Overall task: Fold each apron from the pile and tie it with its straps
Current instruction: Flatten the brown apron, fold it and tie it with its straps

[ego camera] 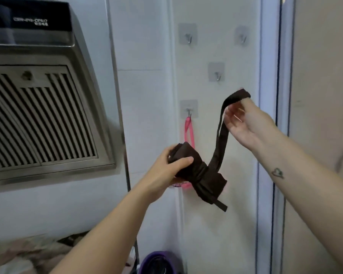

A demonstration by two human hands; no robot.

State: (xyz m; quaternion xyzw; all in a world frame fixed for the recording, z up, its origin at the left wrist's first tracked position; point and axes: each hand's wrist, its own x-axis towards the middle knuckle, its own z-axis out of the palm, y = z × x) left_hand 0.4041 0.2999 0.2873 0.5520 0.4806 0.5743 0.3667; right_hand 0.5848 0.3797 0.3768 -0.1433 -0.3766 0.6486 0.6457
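Two bare forearms reach up and away from the near edge, both raised in front of a pale wall. On the left, the left hand point(166, 167) is turned with its thumb lying across the near face of a folded dark brown apron point(202, 175), the fingers curled round its far side, so it grips the upper left end of the bundle. The apron is held in the air, tilted down to the right, cinched round its middle by a wrap of its own band, with a short strap end poking out at the lower right.

From that cinched middle a long brown strap point(224, 123) climbs up and to the right to the right hand point(244, 123), which is higher and further right, well apart from the left one. The right hand's wrist is bent, palm facing left. It holds the strap at the top, where the band folds over the upper fingers; the lower fingers are spread and loosely bent. A small tattoo point(277, 173) marks the right forearm.

On the wall beyond, four stick-on hooks point(216, 74) are fixed; a pink loop point(187, 131) hangs from the lowest and passes behind the apron. A steel range hood point(38, 115) fills the left. Crumpled cloth point(18, 258) lies at the near left, and a purple object point(158, 262) sits at the bottom edge.
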